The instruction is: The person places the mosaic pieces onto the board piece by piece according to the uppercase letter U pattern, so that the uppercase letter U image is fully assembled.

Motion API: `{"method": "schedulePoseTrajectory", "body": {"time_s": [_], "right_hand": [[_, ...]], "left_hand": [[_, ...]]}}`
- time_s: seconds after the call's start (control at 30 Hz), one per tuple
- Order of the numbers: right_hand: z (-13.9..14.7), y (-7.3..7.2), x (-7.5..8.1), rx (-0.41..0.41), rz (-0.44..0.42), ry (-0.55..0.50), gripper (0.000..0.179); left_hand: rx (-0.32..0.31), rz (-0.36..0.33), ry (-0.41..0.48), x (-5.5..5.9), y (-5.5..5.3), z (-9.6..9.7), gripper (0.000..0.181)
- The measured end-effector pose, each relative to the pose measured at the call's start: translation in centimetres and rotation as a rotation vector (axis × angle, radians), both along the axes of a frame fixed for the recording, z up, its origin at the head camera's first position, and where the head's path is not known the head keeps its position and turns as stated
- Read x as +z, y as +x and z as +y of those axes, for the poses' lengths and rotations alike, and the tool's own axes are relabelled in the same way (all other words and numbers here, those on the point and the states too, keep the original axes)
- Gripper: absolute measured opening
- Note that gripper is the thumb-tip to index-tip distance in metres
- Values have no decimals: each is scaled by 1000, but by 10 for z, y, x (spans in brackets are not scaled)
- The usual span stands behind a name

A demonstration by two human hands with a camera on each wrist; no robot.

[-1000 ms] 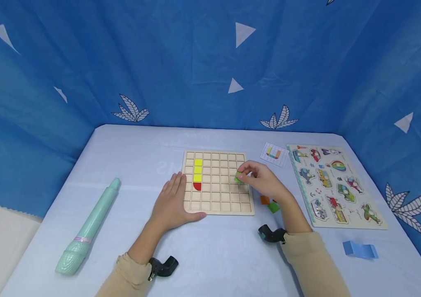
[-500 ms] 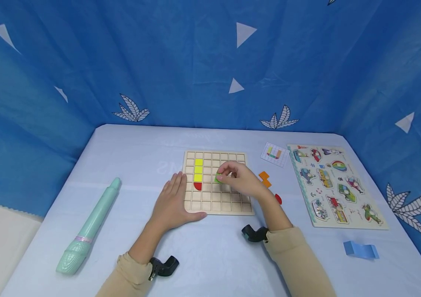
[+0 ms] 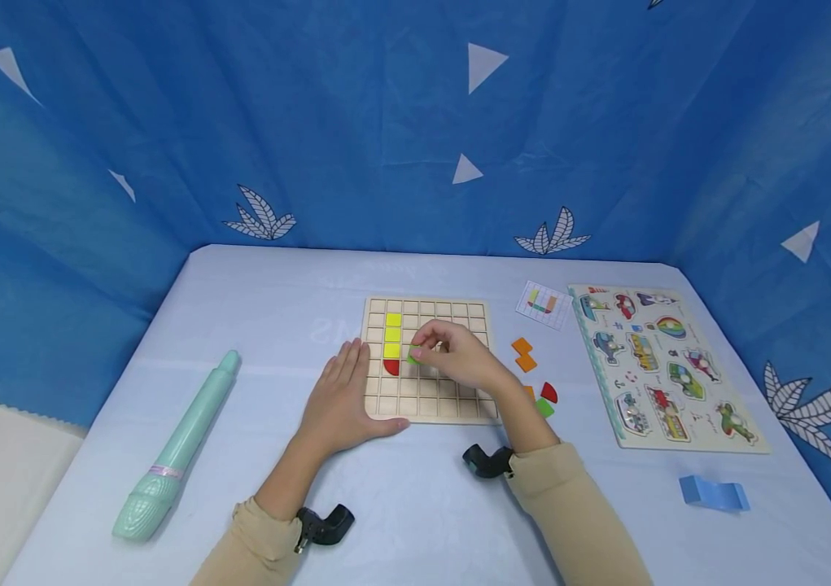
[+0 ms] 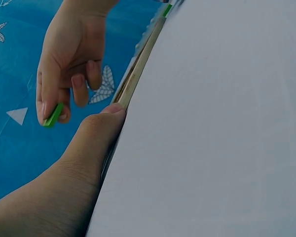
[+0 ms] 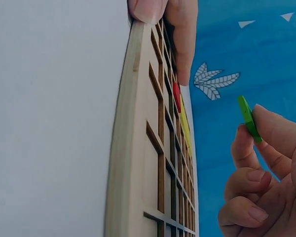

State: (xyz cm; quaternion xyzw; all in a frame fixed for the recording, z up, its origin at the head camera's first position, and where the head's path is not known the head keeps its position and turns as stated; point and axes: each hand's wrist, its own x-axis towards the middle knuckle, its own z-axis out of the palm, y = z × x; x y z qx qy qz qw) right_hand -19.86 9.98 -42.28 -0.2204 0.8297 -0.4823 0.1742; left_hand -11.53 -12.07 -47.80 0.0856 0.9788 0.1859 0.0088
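A wooden grid board lies on the table, bearing a column of yellow square tiles with a red quarter-circle tile at its near end. My left hand lies along the board's left side, fingers straight, its thumb against the front edge. Between thumb and fingertips, my right hand pinches a small green tile over the board, just right of the column. Both wrist views show that tile raised above the surface, and the curled lower fingers of the right hand hold nothing.
Right of the board lie orange tiles, a red tile and a green tile. Behind them is a pattern card. A picture puzzle board and a blue curved piece sit farther right; a mint toy microphone lies left.
My right hand has carried the green tile leftward across the board toward the yellow and red column, uncovering the loose tiles at the right. My left hand stays in place.
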Motion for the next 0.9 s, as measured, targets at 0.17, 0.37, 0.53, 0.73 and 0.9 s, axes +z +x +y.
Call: {"method": "schedulePoseTrajectory", "body": {"time_s": [0.17,0.37,0.53,0.73,0.9], "right_hand": [[-3,0,-1,-4,-6,7,13],[-6,1,-6,-22,-3,37,12],[-8,2,-11,-35,1,59,11],[-8,2,-15,-40,17,65,9],[-8,2,-17,-35,31,68,9]], "left_hand": [[-1,1,1,1,0,0,136],[-3,-1,-4,2,0,0,136],[-1,-3,-9,1,0,0,135],[-3,16,-5,0,1,1,135],[-1,9,-2,1,1,1,135]]}}
